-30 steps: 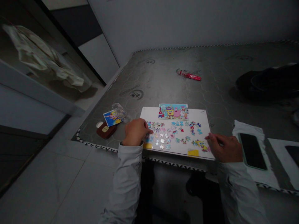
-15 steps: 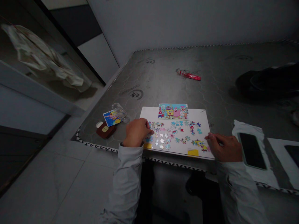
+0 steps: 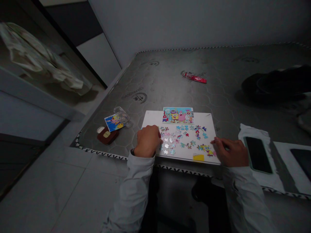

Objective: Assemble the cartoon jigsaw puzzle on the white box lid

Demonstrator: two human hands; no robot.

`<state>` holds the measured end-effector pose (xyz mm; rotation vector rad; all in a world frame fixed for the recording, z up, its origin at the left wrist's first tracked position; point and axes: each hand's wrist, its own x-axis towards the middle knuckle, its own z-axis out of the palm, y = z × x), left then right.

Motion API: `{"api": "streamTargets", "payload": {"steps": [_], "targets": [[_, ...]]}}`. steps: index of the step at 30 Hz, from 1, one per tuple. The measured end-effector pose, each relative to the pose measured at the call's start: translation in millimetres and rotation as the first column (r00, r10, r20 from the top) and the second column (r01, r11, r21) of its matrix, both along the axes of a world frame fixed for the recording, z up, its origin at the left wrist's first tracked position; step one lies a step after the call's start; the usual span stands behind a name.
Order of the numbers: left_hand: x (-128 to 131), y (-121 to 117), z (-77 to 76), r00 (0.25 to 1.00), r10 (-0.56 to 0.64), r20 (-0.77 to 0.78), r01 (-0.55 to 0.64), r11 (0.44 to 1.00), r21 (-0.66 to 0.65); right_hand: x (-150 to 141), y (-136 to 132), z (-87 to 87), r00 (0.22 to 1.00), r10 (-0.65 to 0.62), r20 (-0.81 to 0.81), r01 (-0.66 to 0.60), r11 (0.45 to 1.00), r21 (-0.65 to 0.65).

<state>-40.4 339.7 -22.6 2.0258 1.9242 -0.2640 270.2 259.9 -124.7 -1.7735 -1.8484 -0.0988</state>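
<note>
My left hand (image 3: 148, 141) is closed, back upward, over the left part of a white board (image 3: 152, 117). Its fingertips are at the left-hand jigsaw pieces (image 3: 166, 146); whatever they pinch is hidden. At the board's right edge, my right hand (image 3: 230, 152) has its fingers curled together with nothing visible in them. More loose jigsaw pieces (image 3: 198, 133) lie across the middle and right of the board, some shiny, some coloured. A cartoon picture card (image 3: 178, 115) rests along the board's far edge. Near the front edge is a yellow patch (image 3: 198, 157).
To the left are a brown case (image 3: 107, 135), a blue picture card (image 3: 113, 123) and a clear plastic object (image 3: 122, 116). A red packet (image 3: 195, 77) lies farther back. On the right sit a phone (image 3: 258, 155) on white tissue and a dark object (image 3: 269, 85).
My left hand has moved right across the board, covering the left yellow patch. My right hand stays by the right edge. The view has shifted slightly.
</note>
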Motion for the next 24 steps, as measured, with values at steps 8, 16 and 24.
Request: {"api": "streamTargets", "payload": {"steps": [8,16,24], "targets": [[-0.6,-0.2,-3.8,0.999,-0.006,0.033,0.005,1.000,0.018,-2.4,-0.7,2.1,1.000,-0.020,-0.002,0.020,1.000,0.016],[0.1,-0.7,2.5,0.983,-0.047,0.176,0.034,0.997,0.076,-8.9,-1.9,10.1,0.996,-0.062,-0.066,0.062,0.998,0.001],[64.0,-22.0,-6.2,0.688,-0.207,0.696,0.143,0.978,0.150,-14.5,-3.4,28.4,0.949,0.079,-0.305,-0.096,0.994,-0.043]]}}
